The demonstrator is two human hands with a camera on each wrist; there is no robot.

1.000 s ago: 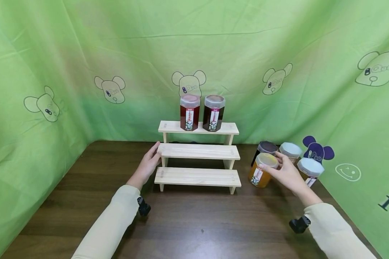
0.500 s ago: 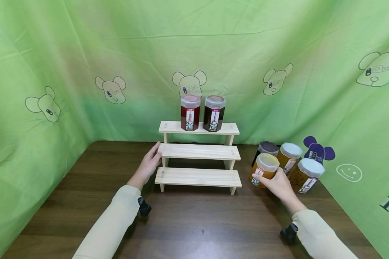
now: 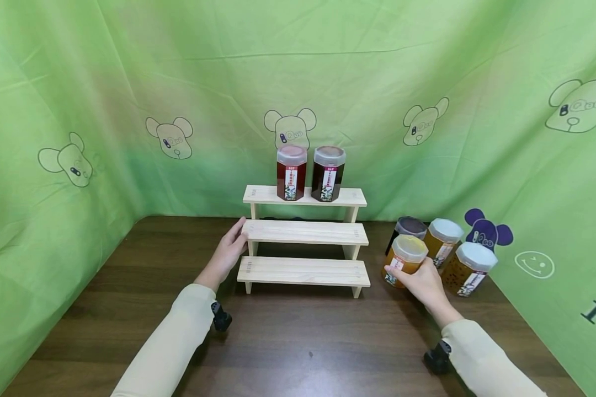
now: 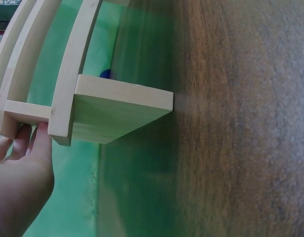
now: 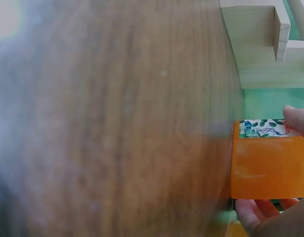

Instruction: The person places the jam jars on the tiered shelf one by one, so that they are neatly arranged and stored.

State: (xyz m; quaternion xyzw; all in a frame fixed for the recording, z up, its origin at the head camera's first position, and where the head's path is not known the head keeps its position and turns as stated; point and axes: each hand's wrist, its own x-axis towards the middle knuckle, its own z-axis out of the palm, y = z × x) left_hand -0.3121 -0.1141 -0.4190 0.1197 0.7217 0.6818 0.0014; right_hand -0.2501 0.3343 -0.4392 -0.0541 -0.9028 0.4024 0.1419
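Observation:
A three-step wooden display stand (image 3: 305,231) stands on the table. My left hand (image 3: 227,251) grips the left end of its middle step; in the left wrist view the fingers (image 4: 40,143) curl at the board's end. To the right of the stand, my right hand (image 3: 425,282) holds a jar of orange contents (image 3: 401,266) round its body, thumb on the label side and fingers on the opposite side. The jar is upright with a clear lid, low at the table in the right wrist view. A red jar (image 3: 291,179) and a dark jar (image 3: 329,179) stand on the top step.
Close behind the orange jar is a dark-lidded jar (image 3: 410,225). Two white-lidded jars, an amber jar (image 3: 442,242) and a speckled brown jar (image 3: 469,270), stand at its right. A green printed cloth (image 3: 218,71) hangs round the back and sides of the wooden table (image 3: 298,342).
My right hand has shifted from the orange jar's lid down to its body and now grips it there. The jar has hardly moved. My left hand stays at the stand.

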